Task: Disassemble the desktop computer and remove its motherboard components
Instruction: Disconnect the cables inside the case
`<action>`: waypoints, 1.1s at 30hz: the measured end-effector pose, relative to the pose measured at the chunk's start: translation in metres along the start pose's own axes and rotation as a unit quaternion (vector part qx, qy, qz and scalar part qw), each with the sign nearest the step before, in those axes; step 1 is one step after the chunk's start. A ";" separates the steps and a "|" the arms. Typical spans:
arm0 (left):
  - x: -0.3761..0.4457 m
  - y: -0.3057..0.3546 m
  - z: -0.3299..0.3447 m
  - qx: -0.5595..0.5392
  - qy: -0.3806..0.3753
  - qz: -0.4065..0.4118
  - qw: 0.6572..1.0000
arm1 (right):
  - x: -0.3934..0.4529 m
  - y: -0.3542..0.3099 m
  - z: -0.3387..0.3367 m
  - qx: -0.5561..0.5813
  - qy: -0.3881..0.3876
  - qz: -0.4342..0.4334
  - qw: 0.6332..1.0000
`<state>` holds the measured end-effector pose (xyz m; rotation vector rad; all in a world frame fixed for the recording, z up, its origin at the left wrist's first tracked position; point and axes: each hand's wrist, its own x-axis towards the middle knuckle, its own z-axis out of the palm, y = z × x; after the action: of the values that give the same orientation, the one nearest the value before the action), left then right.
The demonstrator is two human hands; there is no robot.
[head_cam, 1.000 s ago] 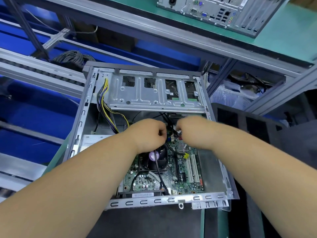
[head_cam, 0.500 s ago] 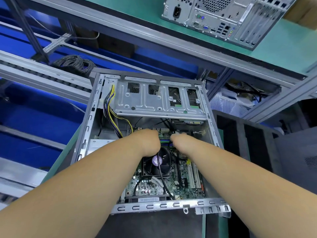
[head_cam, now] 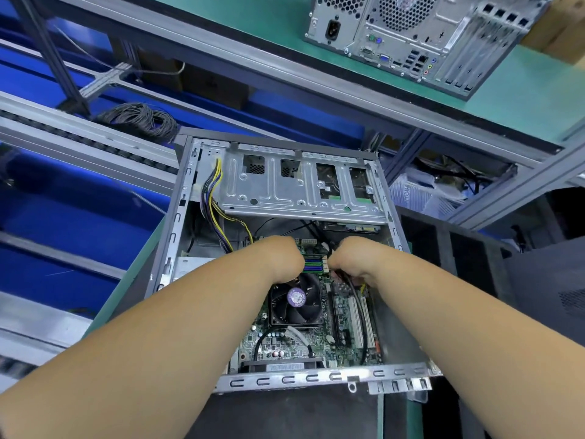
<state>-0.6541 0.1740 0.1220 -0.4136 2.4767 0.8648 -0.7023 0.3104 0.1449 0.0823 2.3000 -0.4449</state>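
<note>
head cam, mid frame: my left hand (head_cam: 278, 258) and right hand (head_cam: 354, 259) flank the green-and-blue ram slots (head_cam: 313, 263) inside the open grey metal computer case (head_cam: 177, 213), can't tell what either grips.

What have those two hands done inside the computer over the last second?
Both hands reached deeper into the open case: the left hand and right hand now flank the memory slots, past the fan. What they grip is hidden. The fan, motherboard and drive cage stayed put.
</note>
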 end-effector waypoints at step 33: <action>-0.016 0.002 0.000 -0.061 0.079 0.182 0.978 | -0.060 -0.005 -0.098 -0.518 0.224 -0.335 0.754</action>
<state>-0.6420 0.1777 0.1314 -0.0659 2.7021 1.1739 -0.7289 0.3439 0.2514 -1.3445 2.6531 0.6519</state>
